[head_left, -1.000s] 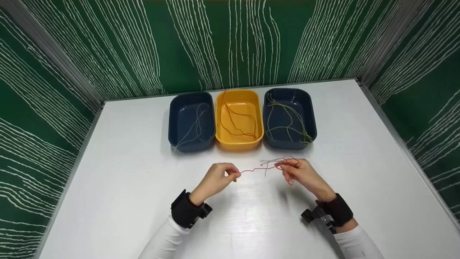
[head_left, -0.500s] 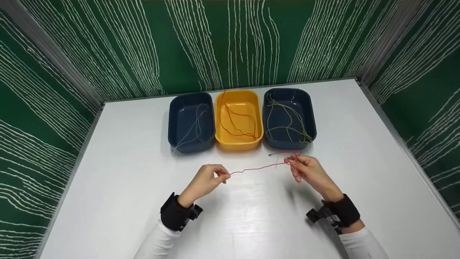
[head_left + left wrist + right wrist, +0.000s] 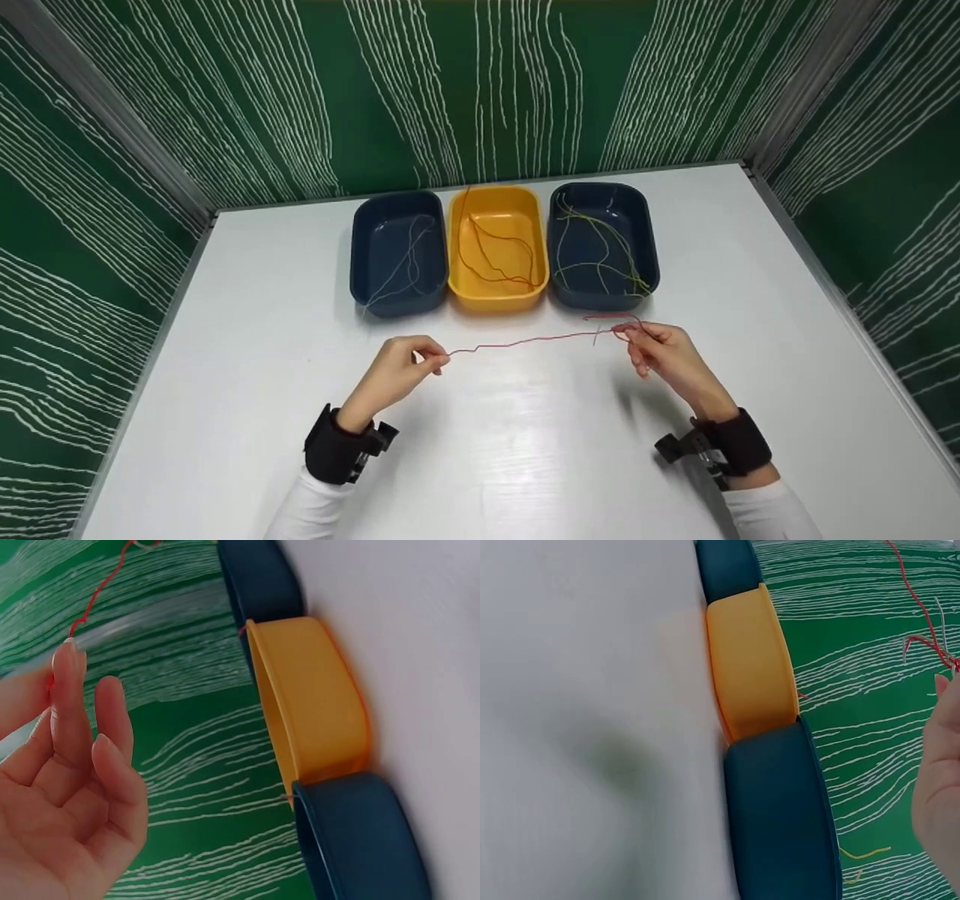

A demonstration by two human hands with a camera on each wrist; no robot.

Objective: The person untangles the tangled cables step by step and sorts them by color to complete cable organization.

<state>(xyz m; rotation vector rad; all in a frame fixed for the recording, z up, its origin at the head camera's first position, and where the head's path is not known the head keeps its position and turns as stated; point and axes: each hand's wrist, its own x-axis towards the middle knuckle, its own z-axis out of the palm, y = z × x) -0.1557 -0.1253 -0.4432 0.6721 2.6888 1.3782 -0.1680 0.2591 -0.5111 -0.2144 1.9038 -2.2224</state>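
Note:
A red string [image 3: 525,341] stretches nearly straight between the two hands above the table. My left hand [image 3: 399,375] pinches one end of it between thumb and forefinger; the left wrist view shows the string [image 3: 100,592] rising from the fingertips. My right hand [image 3: 671,364] pinches a small tangle of red and whitish strings [image 3: 624,328], and a loose red end curls over it. In the right wrist view a whitish strand [image 3: 942,624] sticks out beside the red ones, while most of that hand lies beyond the frame edge.
Behind the hands stand three bins in a row: a dark blue one [image 3: 401,306] with whitish strings, a yellow one [image 3: 499,304] with orange-red strings, and another dark blue one [image 3: 604,301] with yellow-green strings. Green walls with white lines enclose the white table [image 3: 247,315].
My left hand has moved left and my right hand a little to the right. The red string between them is longer and straighter, drawn out of the tangle. The bins have not moved.

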